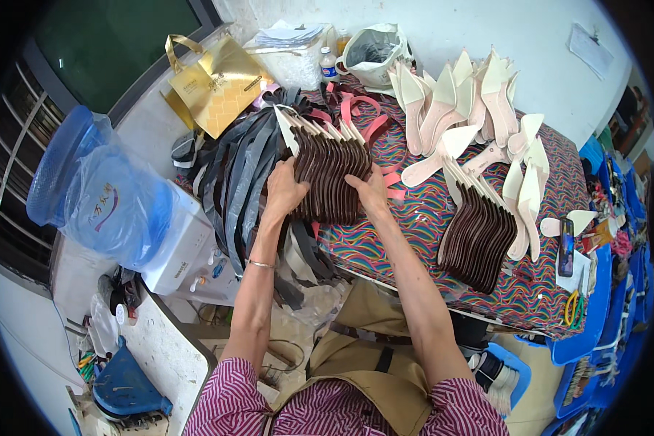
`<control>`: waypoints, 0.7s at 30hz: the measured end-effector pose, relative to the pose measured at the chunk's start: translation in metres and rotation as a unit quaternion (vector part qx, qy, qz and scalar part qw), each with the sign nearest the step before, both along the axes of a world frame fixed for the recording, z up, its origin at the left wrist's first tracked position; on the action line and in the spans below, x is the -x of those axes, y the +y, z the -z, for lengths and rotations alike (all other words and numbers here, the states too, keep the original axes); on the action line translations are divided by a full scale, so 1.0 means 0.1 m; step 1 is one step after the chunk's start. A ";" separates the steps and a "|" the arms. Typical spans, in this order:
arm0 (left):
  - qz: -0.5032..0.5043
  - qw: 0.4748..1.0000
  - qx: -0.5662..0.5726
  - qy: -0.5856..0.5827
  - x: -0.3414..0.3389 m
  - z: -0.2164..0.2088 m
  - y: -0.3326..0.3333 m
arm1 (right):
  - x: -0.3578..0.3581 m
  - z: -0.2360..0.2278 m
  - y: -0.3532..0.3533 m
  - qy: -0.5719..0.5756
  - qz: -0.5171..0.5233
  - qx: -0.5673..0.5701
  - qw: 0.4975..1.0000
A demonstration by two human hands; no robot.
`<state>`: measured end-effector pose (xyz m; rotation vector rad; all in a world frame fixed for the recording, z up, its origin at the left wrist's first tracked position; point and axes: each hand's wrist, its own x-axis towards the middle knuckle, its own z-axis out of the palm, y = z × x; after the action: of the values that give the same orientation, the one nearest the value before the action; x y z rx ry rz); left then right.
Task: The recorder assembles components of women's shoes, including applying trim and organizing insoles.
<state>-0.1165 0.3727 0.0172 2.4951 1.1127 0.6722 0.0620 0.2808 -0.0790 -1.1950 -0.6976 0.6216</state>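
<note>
Between my two hands sits a row of insoles [330,178], pressed side by side, with dark brown ends toward me and pale pointed tips at the far side. My left hand [286,187] grips the row's left end, thumb on the near face. At its right end my right hand [370,190] presses in with thumb and fingers. A second row of brown-ended insoles [478,236] lies on the patterned tabletop [385,251] to the right. Beyond it are loose pale insoles [443,109], some heaped upright and some lying flat.
Dark grey strips [236,174] hang over the table's left edge, and pink strips [367,109] lie behind my hands. A gold bag [221,83], a white bucket [376,54] and a bottle [329,65] stand at the back. Green-handled scissors [574,309] and a phone [565,247] are far right.
</note>
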 end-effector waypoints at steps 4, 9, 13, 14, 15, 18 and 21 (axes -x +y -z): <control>-0.001 0.995 -0.033 -0.094 0.08 0.02 -0.24 | 0.13 0.06 -0.24 0.080 0.022 -0.037 0.996; 0.036 0.984 -0.011 -0.175 0.15 -0.22 -0.69 | 0.27 -0.11 -0.57 0.112 -0.004 -0.112 0.987; 0.077 0.964 0.082 -0.242 0.20 -0.30 -0.73 | 0.27 -0.50 -0.88 0.147 -0.027 -0.084 0.985; 0.074 0.964 0.083 -0.242 0.21 -0.26 -0.70 | 0.21 -0.59 -0.97 0.114 -0.029 -0.072 0.990; 0.078 0.926 0.206 -0.307 0.21 -0.22 -0.70 | 0.20 -0.58 -1.00 0.080 0.023 -0.075 0.994; 0.069 0.880 0.309 -0.354 0.19 0.01 -0.75 | 0.13 -0.49 -1.08 0.005 0.108 -0.022 0.994; 0.061 0.891 0.353 -0.277 -0.09 0.34 -0.76 | -0.09 -0.23 -1.12 -0.025 0.054 -0.013 0.998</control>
<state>-0.1070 0.2969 -0.0169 1.5932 0.7782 0.7127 0.0714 0.1688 -0.0564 -1.2190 -0.6763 0.4927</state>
